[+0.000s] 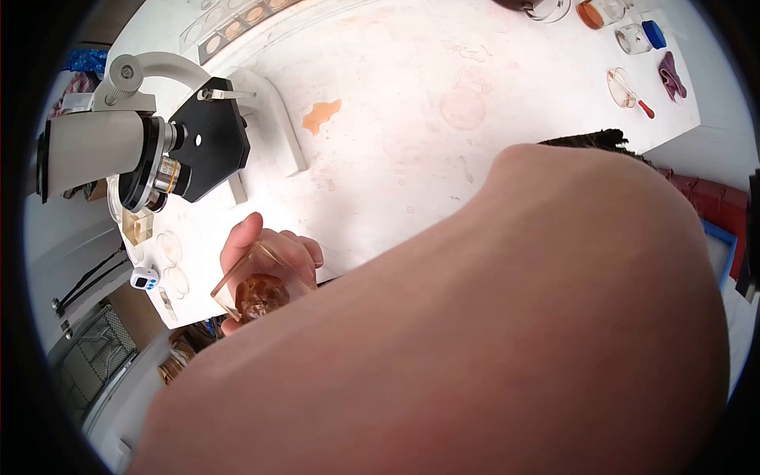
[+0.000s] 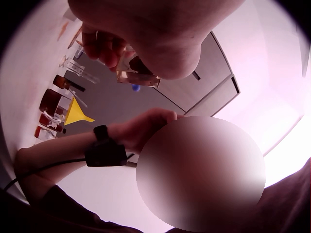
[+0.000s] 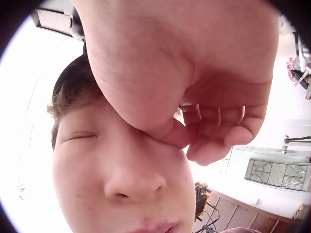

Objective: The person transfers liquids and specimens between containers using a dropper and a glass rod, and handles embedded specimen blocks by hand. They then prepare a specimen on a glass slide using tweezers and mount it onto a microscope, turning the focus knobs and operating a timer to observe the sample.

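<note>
My left hand (image 1: 277, 247) grips a clear, square-edged block or container (image 1: 232, 286) with a brown, glossy lump (image 1: 262, 296) inside or behind it. From below, the left wrist view has the same hand (image 2: 146, 34) curled round the clear piece (image 2: 137, 78). Raised to the face, my right hand (image 3: 194, 73) has its fingers curled, with the thumb side against the area beside one eye; no object shows in it. The left wrist view also catches that raised right hand (image 2: 143, 127). The right forearm (image 1: 475, 317) covers much of the head view.
A microscope (image 1: 99, 154) stands at the table's left, near clear dishes (image 1: 169, 247) and a small white timer (image 1: 144, 278). Jars (image 1: 633, 38), a red-handled tool (image 1: 645, 108) and a purple cloth (image 1: 672, 77) lie at upper right. An orange patch (image 1: 321, 116) marks the white tabletop (image 1: 380, 158).
</note>
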{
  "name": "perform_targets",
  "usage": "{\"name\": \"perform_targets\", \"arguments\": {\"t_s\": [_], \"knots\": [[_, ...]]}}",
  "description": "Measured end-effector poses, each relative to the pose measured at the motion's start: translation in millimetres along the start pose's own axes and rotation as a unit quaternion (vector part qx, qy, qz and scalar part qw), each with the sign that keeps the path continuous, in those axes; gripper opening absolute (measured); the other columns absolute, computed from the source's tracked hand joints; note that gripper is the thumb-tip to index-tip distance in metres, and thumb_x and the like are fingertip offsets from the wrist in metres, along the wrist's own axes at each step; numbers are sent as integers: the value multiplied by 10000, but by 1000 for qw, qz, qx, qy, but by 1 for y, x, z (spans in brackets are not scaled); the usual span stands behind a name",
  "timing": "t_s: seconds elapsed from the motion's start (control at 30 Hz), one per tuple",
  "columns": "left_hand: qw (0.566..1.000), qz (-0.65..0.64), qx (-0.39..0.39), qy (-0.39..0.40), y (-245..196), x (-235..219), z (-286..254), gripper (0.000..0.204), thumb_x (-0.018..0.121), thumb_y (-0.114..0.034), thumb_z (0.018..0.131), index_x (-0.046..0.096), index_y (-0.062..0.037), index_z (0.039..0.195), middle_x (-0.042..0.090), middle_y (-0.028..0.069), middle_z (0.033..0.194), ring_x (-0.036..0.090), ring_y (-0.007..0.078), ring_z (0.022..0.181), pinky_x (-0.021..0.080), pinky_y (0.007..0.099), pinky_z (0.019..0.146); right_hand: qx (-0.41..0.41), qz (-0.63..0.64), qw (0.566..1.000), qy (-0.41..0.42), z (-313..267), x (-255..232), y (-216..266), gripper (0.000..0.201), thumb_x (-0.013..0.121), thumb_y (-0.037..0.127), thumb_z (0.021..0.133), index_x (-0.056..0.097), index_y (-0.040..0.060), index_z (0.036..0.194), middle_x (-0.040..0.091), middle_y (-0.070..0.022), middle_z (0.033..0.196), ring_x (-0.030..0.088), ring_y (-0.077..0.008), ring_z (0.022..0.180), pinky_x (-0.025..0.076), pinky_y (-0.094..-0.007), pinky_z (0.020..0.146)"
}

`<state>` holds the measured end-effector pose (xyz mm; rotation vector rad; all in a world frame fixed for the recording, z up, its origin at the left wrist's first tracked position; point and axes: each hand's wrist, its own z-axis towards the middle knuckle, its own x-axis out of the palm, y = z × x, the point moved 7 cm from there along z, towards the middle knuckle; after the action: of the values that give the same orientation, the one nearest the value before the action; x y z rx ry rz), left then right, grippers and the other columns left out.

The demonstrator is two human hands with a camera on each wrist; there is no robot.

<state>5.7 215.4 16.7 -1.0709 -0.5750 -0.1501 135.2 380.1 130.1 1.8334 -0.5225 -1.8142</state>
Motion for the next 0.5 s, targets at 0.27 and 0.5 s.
{"name": "perform_targets", "arguments": {"t_s": [0.27,0.5], "knots": [[974,57,-32,-218,6,10,-20,984,530,-737,898,453,82,1438,561,69,830,516,149,791,405,331,754,-76,-1,997,-20,36,1,12,238,766,87,681,641,73,882,564,-32,753,528,-218,588,413,-350,501],[976,-42,-75,-201,-4,19,-18,1047,704,-683,846,378,79,1486,605,127,1116,599,194,1000,462,355,923,-122,-8,992,-36,59,-3,29,240,767,86,679,641,73,883,560,-34,751,525,-218,584,410,-351,497]]}}
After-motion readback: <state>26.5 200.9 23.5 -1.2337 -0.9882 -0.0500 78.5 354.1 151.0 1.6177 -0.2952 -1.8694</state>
